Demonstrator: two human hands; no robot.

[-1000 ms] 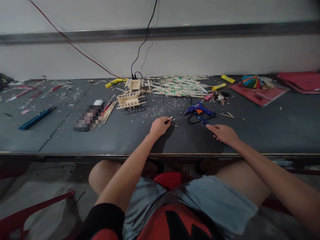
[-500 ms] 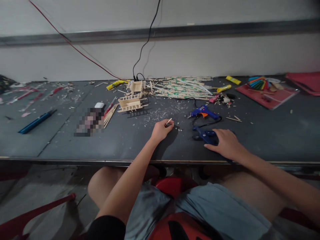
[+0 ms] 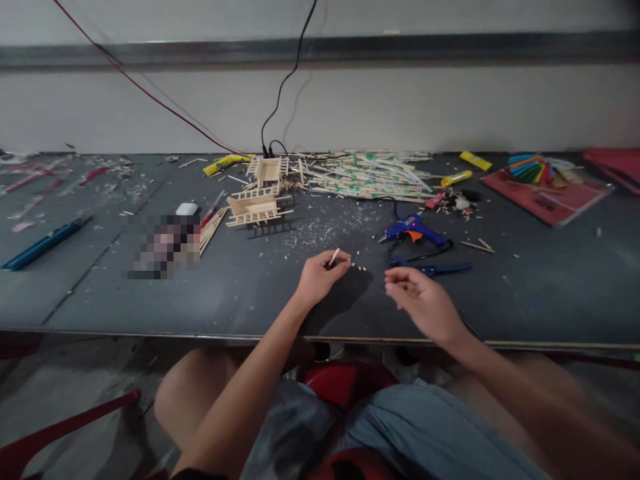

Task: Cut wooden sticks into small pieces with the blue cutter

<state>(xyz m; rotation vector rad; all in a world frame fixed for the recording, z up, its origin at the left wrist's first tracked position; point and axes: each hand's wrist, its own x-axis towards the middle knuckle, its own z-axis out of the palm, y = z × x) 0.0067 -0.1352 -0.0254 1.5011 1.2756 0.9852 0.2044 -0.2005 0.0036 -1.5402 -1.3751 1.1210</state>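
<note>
My left hand (image 3: 318, 279) rests on the dark table (image 3: 250, 293), fingers pinched on a short wooden stick (image 3: 333, 257) that points up and away. My right hand (image 3: 423, 305) hovers just right of it with loosely curled fingers and nothing visible in them. Blue-handled cutters (image 3: 434, 269) lie on the table just beyond the right hand. A blue glue gun (image 3: 413, 229) with an orange trigger lies behind the cutters. Small wood bits (image 3: 359, 267) sit by the left fingertips.
A stick-built model (image 3: 256, 203) stands at centre left. A heap of sticks (image 3: 367, 175) lies at the back, near yellow tubes (image 3: 225, 163). A red mat (image 3: 550, 193) with coloured sticks is at the right, a blue tool (image 3: 43, 241) at the left. Black cables (image 3: 285, 80) hang down the wall.
My right hand drew the blue cutters nearer, let go of them and moved left toward my left hand. The left hand kept the stick. The view shifted slightly.
</note>
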